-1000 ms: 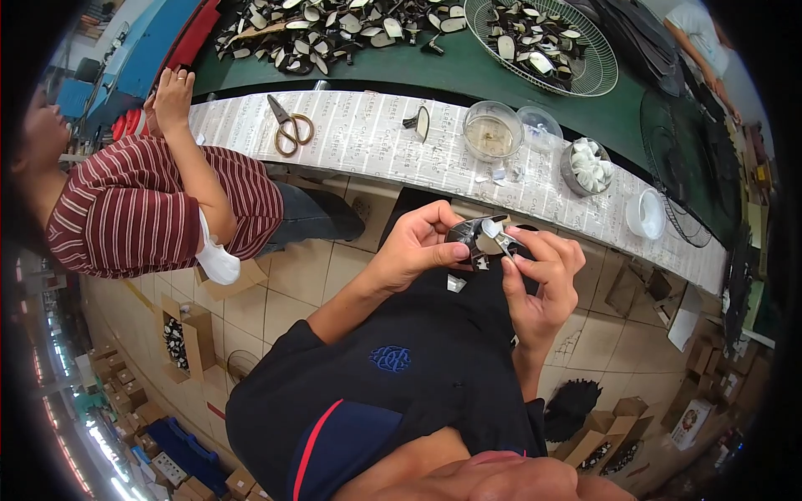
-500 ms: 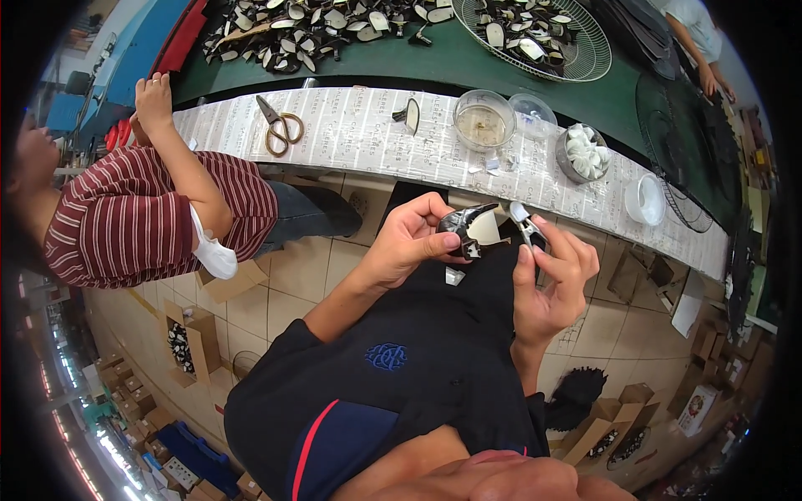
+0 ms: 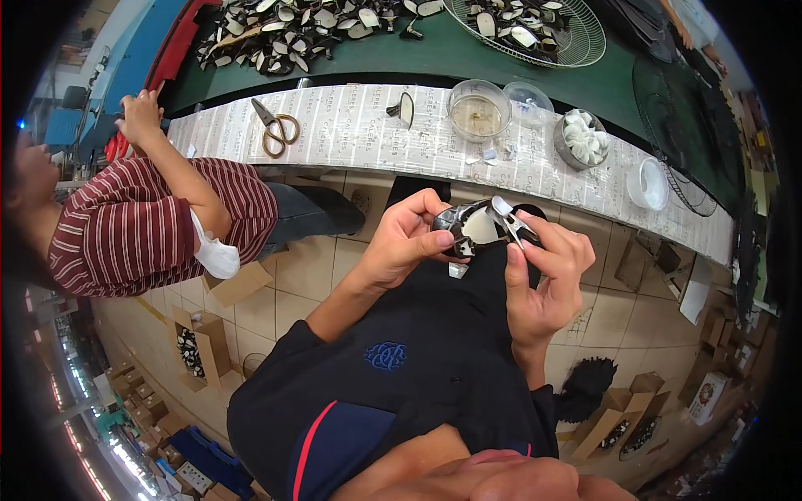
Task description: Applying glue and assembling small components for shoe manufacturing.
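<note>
My left hand [image 3: 405, 238] is closed around a glossy black shoe heel [image 3: 479, 227] with a cream inner face, thumb on its near side. In my right hand [image 3: 550, 271] a small metal clip [image 3: 515, 228] is pinched between thumb and fingers. A white pad [image 3: 501, 205] sits in the clip's jaws, at the right edge of the cream face; whether it touches I cannot tell. Both hands are above my lap, in front of the bench. A similar heel [image 3: 405, 110] lies on the bench's paper-covered edge.
Scissors [image 3: 274, 129], a clear bowl of liquid [image 3: 479, 123], a lid [image 3: 526, 104], a bowl of white wads [image 3: 582, 140] and a white tub [image 3: 647, 185] stand along the bench. Behind lie many heels [image 3: 284, 37] and a wire basket [image 3: 585, 54]. A co-worker in stripes [image 3: 159, 213] is at left.
My right hand has brought the clip and pad leftward to the heel. My left hand has turned the heel slightly. The view has shifted a little, and the co-worker's hand has moved left and down.
</note>
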A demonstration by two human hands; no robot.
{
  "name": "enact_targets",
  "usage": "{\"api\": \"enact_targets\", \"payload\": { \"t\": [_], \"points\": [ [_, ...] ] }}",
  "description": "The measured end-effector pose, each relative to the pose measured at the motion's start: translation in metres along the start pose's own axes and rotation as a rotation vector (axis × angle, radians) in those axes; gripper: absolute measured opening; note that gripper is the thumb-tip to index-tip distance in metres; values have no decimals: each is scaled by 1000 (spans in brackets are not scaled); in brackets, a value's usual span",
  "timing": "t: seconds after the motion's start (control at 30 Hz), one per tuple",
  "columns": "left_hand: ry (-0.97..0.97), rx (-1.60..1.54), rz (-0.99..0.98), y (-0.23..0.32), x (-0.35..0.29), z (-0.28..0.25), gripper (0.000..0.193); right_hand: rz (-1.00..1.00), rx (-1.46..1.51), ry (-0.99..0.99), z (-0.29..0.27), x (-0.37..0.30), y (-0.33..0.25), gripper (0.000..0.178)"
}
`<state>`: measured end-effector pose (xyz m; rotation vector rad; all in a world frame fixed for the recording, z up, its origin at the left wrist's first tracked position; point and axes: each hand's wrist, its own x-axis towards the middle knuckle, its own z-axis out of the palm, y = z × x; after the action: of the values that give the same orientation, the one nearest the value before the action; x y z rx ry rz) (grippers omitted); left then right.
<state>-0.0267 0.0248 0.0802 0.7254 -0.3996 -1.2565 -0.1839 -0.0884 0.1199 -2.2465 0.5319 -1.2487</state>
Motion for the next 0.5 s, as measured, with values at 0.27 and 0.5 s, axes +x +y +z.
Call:
{"api": "enact_targets", "payload": {
  "t": [0.27,0.5],
  "points": [
    [9,90,6,-4,-2,-1,27,-59,-132,-41,0,1,-5,20],
    [36,67,-6,-3,-3,1,28,-22,-219,62,-3,-2,-2,19]
  ]
}}
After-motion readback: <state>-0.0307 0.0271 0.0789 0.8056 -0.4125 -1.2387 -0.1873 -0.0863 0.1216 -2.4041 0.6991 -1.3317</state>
